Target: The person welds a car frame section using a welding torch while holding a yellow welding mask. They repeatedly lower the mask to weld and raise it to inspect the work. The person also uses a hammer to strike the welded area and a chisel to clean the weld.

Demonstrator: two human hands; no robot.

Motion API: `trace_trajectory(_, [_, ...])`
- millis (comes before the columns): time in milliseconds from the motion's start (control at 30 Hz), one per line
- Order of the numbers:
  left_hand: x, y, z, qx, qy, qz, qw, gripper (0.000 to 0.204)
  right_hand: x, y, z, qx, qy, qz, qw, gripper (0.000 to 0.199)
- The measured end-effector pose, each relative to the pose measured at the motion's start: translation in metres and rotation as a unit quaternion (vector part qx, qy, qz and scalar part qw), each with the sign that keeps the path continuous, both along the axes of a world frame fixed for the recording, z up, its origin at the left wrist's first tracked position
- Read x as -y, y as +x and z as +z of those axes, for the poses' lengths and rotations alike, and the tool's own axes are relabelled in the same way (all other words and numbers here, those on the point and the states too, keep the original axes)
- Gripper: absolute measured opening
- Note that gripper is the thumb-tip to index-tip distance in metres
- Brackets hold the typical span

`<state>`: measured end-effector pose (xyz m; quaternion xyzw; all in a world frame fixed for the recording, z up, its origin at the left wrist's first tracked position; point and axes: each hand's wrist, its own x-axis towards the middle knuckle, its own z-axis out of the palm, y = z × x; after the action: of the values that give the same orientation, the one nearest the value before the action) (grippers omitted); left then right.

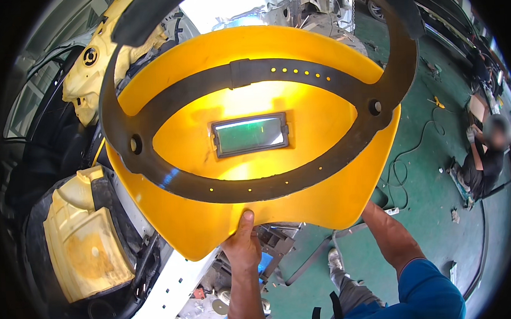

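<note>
From the head camera, a big yellow welding mask fills the middle of the picture, held up close with its inside facing the person. It has a small dark glass window in the middle and a black headband that loops around it.

The left hand grips the bottom edge of the mask. Its thumb lies flat on the yellow inside, and the other fingers are tucked behind, so it is closed on the rim. The right arm reaches up to the mask's lower right edge, but the right hand is hidden behind the yellow shell, so one cannot tell how open it is.

To the left sits a car body with pale yellow parts. Below is a green floor. Far on the right, another person crouches on that floor.
</note>
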<state>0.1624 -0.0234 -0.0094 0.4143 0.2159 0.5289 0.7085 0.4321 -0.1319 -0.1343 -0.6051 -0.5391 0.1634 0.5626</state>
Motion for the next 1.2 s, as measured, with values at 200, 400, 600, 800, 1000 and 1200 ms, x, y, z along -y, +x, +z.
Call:
trace_trajectory(200, [-0.002,0.002,0.002,-0.007,0.030,-0.004,1.000,0.054,-0.005,0.005,-0.008,0.121,-0.007,-0.014,0.993,0.048])
trace_trajectory(400, [-0.002,0.001,0.005,0.005,0.025,0.008,1.000,0.050,-0.009,0.002,-0.002,0.179,-0.039,-0.020,0.983,0.052])
trace_trajectory(600, [-0.019,-0.030,0.021,-0.007,-0.031,0.082,0.996,0.051,0.011,-0.006,0.028,-0.172,-0.140,-0.022,0.975,0.042])
trace_trajectory(800, [-0.041,-0.098,0.049,0.090,0.000,0.081,0.993,0.068,0.012,-0.001,0.029,-0.151,-0.160,-0.035,0.975,0.041])
trace_trajectory(1000, [-0.067,-0.143,-0.006,-0.316,0.150,0.315,0.882,0.055,0.010,0.002,0.024,-0.203,-0.175,-0.029,0.963,0.042])
trace_trajectory(1200, [-0.058,-0.161,0.007,0.076,-0.021,0.090,0.993,0.029,0.008,0.003,0.024,-0.184,-0.163,-0.027,0.969,0.039])
